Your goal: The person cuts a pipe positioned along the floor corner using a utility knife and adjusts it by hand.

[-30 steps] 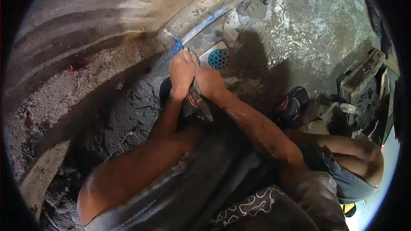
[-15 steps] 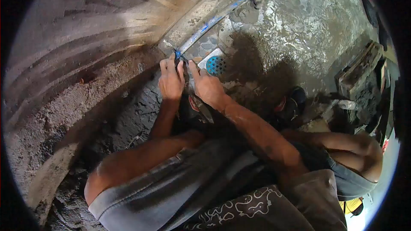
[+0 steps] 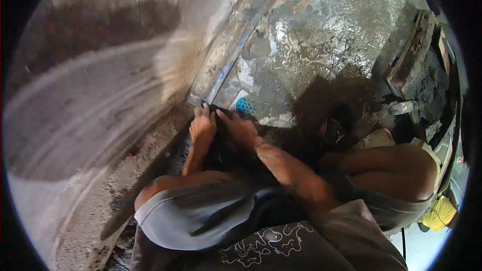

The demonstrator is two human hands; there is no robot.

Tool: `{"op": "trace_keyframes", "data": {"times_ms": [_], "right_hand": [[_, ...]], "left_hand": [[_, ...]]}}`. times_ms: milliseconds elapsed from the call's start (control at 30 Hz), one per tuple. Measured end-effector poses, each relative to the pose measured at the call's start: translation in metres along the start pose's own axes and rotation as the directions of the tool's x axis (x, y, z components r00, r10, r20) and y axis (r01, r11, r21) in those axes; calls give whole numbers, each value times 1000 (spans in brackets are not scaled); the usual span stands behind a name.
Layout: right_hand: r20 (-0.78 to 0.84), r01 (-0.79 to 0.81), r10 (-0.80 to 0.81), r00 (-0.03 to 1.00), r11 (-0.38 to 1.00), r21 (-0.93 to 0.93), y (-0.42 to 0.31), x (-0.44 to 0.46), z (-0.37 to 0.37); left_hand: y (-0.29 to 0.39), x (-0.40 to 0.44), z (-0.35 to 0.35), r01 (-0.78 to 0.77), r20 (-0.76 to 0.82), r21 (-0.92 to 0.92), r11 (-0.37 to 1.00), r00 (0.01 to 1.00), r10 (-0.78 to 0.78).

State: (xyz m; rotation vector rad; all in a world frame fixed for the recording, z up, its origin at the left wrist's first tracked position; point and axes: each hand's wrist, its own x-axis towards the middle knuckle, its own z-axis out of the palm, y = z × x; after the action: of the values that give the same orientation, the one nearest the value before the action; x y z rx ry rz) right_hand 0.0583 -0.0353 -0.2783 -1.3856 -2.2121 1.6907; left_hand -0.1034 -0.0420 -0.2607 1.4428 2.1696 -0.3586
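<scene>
My left hand (image 3: 202,128) is at the near end of a long, narrow strip (image 3: 221,80) with blue marks, lying on the wet floor along the wall. Its fingers are bent together, their tips by the strip's end. Close on its right, my right hand (image 3: 240,129) is curled, fingertips pointing toward the left hand. Whatever lies between the fingers is dark and I cannot make it out. Just beyond my right hand, a round blue drain cover (image 3: 245,105) with holes sits on a pale square plate.
A rough wall (image 3: 100,100) rises on the left. Wet grey mortar covers the floor (image 3: 321,35). On the right lie a wooden-edged box (image 3: 409,55) with grey material and a pale cylindrical object (image 3: 403,108). A person in yellow (image 3: 441,214) is at the far lower right.
The view has shifted, so the strip, drain cover and hands appear lower. Both hands stay close together at the strip's near end. The person in yellow shows more.
</scene>
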Motion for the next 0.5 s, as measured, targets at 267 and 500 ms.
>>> {"op": "trace_keyframes", "data": {"times_ms": [267, 500], "right_hand": [[106, -382, 368, 924, 880, 282, 2, 20, 5], [159, -283, 257, 953, 942, 179, 4, 24, 2]], "left_hand": [[33, 20, -84, -214, 141, -119, 970, 963, 230], [75, 21, -199, 101, 318, -134, 986, 946, -53]]}}
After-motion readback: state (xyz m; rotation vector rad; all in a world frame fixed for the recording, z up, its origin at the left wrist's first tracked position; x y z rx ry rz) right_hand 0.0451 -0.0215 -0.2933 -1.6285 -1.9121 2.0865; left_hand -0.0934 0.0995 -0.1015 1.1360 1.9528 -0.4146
